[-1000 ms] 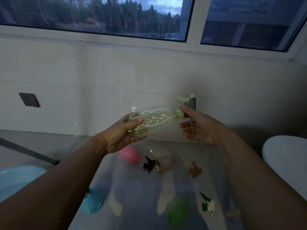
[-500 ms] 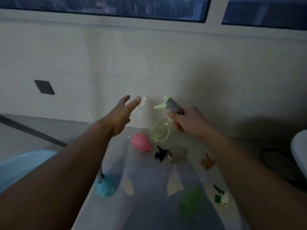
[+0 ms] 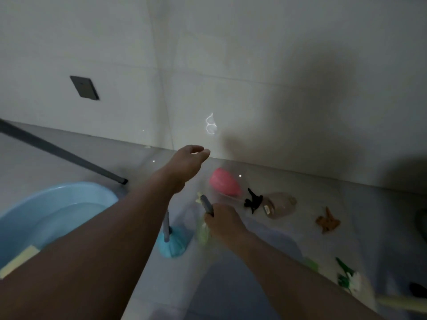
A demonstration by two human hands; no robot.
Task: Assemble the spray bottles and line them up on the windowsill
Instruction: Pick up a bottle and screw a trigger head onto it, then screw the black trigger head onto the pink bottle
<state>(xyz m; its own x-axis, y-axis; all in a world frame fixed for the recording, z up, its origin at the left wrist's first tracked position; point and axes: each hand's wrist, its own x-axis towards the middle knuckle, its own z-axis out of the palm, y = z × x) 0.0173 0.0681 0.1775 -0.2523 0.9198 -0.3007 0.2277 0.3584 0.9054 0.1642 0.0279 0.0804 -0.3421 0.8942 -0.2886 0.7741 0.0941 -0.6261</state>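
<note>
Four bottles showed on the floor (image 3: pixel 288 262): a pink bottle (image 3: pixel 224 184) and a clear bottle (image 3: pixel 280 205) lay near the wall, a blue bottle (image 3: pixel 173 243) stood beside the basin (image 3: pixel 46 204), and the yellow-green spray bottle (image 3: pixel 203 229) was gripped at its head by the right hand (image 3: pixel 223 224). The left hand (image 3: pixel 187 162) hung empty, fingers loosely spread, above bare floor by the wall. Three loose trigger heads lay right.

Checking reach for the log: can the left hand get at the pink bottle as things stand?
Probably yes. The left hand is empty and open, up and left of the pink bottle on the floor, with nothing between them.
</note>
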